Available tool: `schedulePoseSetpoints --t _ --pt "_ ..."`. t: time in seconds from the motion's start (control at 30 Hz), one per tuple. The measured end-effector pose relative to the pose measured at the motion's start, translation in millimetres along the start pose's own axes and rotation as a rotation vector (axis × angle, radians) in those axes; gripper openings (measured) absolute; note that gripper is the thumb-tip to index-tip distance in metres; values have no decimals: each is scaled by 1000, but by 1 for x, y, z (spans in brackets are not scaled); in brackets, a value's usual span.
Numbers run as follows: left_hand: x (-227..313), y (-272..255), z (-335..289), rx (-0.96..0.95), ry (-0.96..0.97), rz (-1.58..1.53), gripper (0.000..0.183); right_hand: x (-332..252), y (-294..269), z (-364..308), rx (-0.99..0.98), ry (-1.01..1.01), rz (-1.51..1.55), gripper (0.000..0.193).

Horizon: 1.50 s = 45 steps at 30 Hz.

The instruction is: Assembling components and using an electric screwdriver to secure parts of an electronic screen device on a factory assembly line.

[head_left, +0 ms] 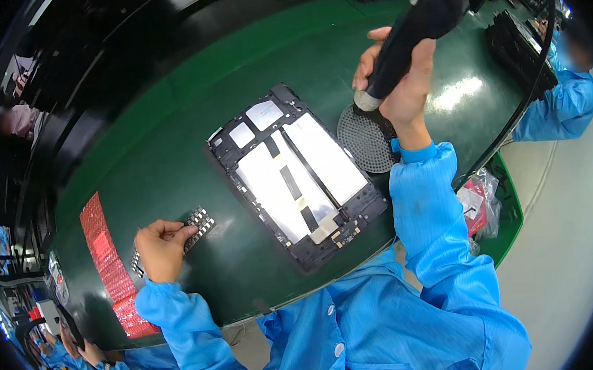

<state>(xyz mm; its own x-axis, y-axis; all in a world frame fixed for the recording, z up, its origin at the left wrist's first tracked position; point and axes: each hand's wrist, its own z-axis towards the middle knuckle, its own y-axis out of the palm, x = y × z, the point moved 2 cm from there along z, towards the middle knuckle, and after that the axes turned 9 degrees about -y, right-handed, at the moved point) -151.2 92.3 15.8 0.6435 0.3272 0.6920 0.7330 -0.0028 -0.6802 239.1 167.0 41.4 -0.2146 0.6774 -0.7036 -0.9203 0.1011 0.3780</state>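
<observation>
My right hand [406, 88] is wrapped round a black electric screwdriver [416, 44]. The pale tip end of the tool points down over a round grey tray full of small holes [360, 138]. Over on the left, my left hand [160, 251] pinches thumb and forefinger together at a dark strip with rows of small metallic pieces [201, 221]; the strip shows on both sides of the hand, its middle hidden. Between the hands lies an opened tablet [296, 178], with white battery panels, black tape strips and a dark frame, tilted on the green table.
A long red bubble-wrap strip [107, 263] lies left of my left hand. Dark stacked parts [517, 52] stand at the far right. Below the table's right edge is a green bin [508, 208] with plastic bags. Other people in blue sleeves [566, 108] sit at both sides.
</observation>
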Motion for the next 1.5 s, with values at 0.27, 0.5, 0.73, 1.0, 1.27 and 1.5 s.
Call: schedulePoseSetpoints --t 0.27,0.5,0.73,1.0,1.27,1.5 --pt "41 41 -19 270 399 6 12 13 3 3 -41 28 -19 71" --pt "40 62 1 229 296 -157 14 14 3 0 -57 19 -4 68" --pt "28 75 12 208 302 -384 14 -3 14 -2 -86 -11 52 77" --pt "25 73 18 219 294 -451 17 -30 121 -26 -423 101 388 98" --pt "18 58 27 244 110 -689 14 17 172 -45 -480 202 155 90" --pt "9 61 34 185 98 -689 15 27 174 -49 -479 229 153 89"
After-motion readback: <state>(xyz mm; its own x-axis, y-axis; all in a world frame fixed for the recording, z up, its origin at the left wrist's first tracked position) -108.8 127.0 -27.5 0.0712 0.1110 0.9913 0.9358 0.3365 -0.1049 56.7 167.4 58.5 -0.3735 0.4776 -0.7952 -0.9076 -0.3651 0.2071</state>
